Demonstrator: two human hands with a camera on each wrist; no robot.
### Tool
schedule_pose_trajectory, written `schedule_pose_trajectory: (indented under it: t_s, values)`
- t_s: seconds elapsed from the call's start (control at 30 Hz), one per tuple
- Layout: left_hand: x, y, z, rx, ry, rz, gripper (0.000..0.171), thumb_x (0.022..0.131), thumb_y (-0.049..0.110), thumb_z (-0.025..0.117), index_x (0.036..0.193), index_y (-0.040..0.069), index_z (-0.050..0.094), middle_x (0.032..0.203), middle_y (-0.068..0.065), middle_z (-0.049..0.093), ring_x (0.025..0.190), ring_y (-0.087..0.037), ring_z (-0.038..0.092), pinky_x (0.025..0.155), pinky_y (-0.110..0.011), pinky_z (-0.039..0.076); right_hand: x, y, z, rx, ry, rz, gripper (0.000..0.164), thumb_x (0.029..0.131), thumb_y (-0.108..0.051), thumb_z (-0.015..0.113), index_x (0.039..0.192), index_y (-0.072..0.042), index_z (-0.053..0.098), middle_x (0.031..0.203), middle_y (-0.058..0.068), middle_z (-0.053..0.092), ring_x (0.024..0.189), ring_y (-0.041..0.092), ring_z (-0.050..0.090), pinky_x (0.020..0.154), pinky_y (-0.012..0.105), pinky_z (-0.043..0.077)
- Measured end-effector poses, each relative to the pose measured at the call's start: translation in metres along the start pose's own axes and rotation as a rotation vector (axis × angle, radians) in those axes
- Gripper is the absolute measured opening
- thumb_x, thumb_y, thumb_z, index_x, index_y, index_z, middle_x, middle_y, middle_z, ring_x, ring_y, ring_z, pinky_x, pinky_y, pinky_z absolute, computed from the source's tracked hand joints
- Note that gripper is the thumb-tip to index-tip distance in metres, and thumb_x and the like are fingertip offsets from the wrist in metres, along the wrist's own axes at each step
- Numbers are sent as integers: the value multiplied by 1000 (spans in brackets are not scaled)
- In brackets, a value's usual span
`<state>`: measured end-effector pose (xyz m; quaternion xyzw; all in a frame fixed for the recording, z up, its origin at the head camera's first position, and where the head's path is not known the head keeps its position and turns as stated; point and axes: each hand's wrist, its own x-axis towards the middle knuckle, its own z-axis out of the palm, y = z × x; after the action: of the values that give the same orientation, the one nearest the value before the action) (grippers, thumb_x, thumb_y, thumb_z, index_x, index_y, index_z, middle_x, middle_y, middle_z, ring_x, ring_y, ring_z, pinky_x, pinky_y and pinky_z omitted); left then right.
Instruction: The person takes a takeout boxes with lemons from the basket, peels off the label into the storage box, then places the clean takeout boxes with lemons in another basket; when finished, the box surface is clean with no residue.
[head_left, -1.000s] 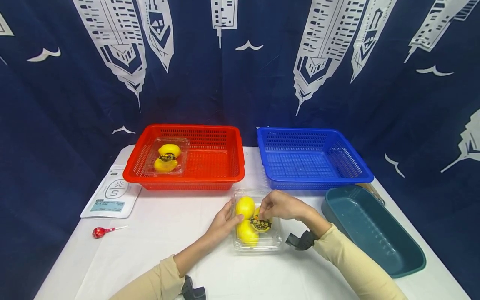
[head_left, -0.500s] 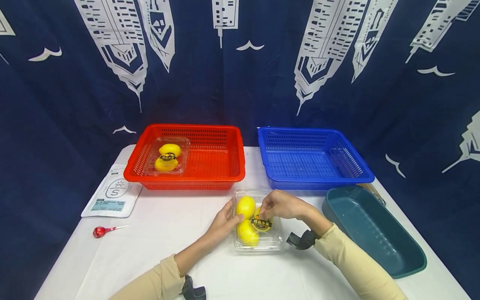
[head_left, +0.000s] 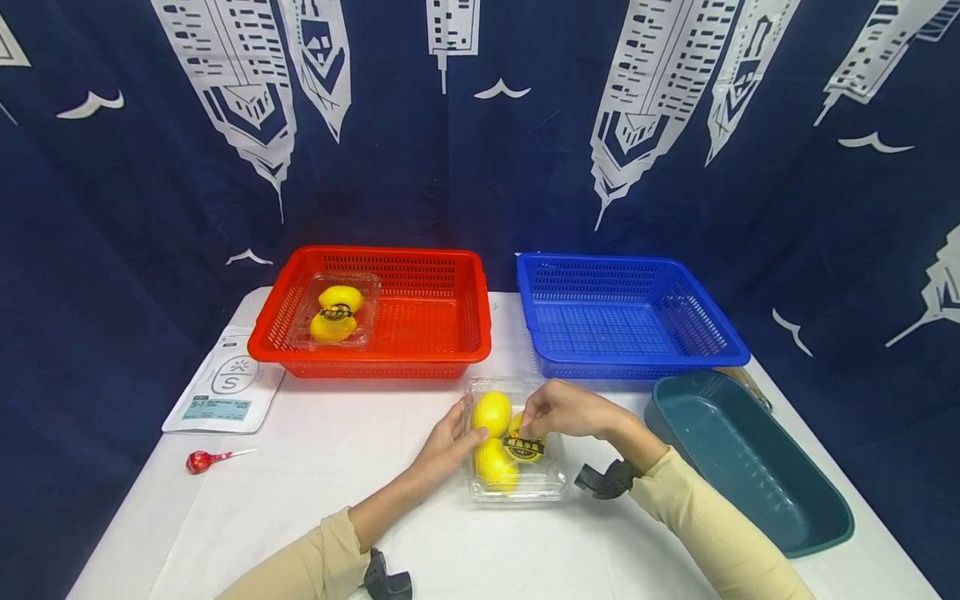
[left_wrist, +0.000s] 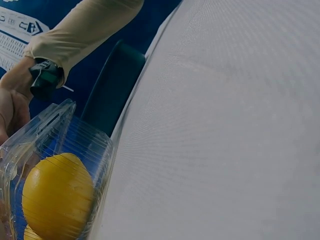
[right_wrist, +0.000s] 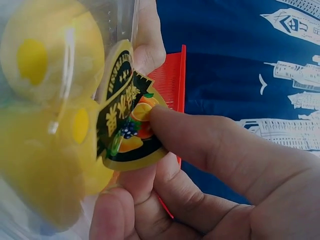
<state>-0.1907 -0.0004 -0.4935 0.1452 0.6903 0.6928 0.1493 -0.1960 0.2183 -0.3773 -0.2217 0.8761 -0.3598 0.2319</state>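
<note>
A clear plastic clamshell box (head_left: 536,483) with yellow lemons (head_left: 492,414) inside lies on the white table, its lid down. My left hand (head_left: 444,450) grips its left side, thumb over the lid. In the right wrist view my right hand (right_wrist: 215,165) pinches the edge of a round black-and-gold fruit sticker (right_wrist: 132,117) between thumb and finger. The sticker is bent: its pinched part stands away from the lid, its far part lies close against it. The left wrist view has a lemon (left_wrist: 57,196) through the box wall; my left hand is mostly hidden there.
Behind stand a red basket (head_left: 431,369), with another box of lemons (head_left: 335,312) in it, and a blue basket (head_left: 600,329). A dark green tub (head_left: 750,467) is at the right. At the left lie a white pouch (head_left: 225,387) and a red lollipop (head_left: 199,462).
</note>
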Motion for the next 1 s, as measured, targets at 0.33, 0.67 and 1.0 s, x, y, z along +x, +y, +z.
schedule_pose_trajectory:
  t_s: [0.33, 0.67, 1.0]
  values:
    - [0, 0, -1, -5, -12, -3, 78, 93, 19, 58, 155, 3, 14, 163, -14, 14, 150, -32, 20, 121, -44, 23, -1, 1, -2, 33, -5, -20, 11, 80, -9, 72, 83, 2, 71, 77, 7, 72, 70, 9, 54, 66, 22, 45]
    - [-1, 0, -1, -8, -13, 7, 78, 94, 19, 58, 155, 2, 14, 163, -15, 15, 149, -33, 20, 120, -45, 23, -3, 3, -2, 59, -7, -30, 12, 81, -9, 71, 84, 3, 70, 78, 7, 72, 71, 11, 56, 68, 23, 46]
    - [-1, 1, -1, 5, -3, -5, 78, 93, 20, 59, 155, 2, 14, 163, -13, 14, 149, -32, 20, 121, -44, 22, -3, 5, -2, 68, -5, -34, 11, 81, -7, 70, 84, 3, 70, 80, 8, 73, 74, 10, 58, 72, 26, 48]
